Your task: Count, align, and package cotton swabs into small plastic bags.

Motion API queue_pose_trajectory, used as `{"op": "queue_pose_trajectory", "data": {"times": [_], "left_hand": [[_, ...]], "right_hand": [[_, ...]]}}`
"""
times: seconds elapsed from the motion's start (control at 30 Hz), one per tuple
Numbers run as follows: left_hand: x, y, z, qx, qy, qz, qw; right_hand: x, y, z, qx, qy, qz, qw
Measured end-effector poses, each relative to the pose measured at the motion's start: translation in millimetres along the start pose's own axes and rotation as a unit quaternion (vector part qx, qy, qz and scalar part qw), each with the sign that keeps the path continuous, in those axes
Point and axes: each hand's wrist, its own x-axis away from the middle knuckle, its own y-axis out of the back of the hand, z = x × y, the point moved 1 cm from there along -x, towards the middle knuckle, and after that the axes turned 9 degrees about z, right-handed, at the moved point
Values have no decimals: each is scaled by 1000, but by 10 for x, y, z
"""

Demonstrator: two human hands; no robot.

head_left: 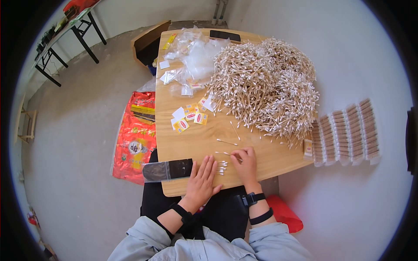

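While our left hand [203,179] lies flat, fingers together, on a small swab bundle [221,167] near the table [191,139] edge, our right hand [244,164] pinches one swab [227,153].

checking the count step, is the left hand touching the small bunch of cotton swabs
Touching: the head view shows the left hand lying flat on the table, its fingertips resting on the small bunch of cotton swabs.

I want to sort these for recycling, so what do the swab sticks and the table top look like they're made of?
The cotton swabs seem to have wooden or bamboo sticks: matte pale tan shafts with white fluffy tips, probably cotton. The table top looks like wood or wood-look laminate: light brown, faint grain lines, smooth low sheen. The small bunch by the left hand and right hand looks the same.
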Motion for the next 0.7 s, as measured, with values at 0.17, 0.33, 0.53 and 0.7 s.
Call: {"op": "queue_pose_trajectory", "data": {"times": [0.17, 0.33, 0.53, 0.7], "left_hand": [[-22, -18, -12, 19, 7, -7, 1000], [-20, -11, -4, 2, 2, 0, 1000], [-13, 3, 1, 5, 1, 2, 1000], [-28, 62, -16, 22, 2, -1, 1000]], "right_hand": [[-136, -104, 300, -76, -32, 39, 996], [-181, 46, 152, -136, -99, 52, 984], [-37, 32, 187, 29, 57, 87, 994], [-157, -14, 204, -102, -92, -55, 989]]}}
